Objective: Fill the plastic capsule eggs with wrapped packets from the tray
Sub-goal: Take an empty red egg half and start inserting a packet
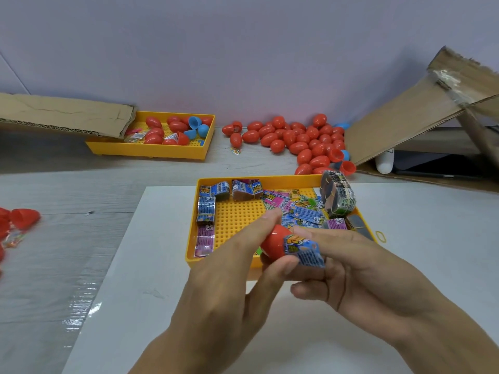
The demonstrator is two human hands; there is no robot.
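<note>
Red capsule half [272, 245] is being gripped by the left hand [229, 287] while the right hand [359, 276] is pinching a blue packet [305, 251] into it, with many packets waiting in the yellow tray [193, 233] just beyond the grip.

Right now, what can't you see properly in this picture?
- Head view: inside of the red egg half, hidden by the left hand and the blue packet held by the right hand.
- Packet print: too blurred to read.
- Far yellow tray: its left end is under cardboard.
- Red shells at the left: cut by the edge.
</note>
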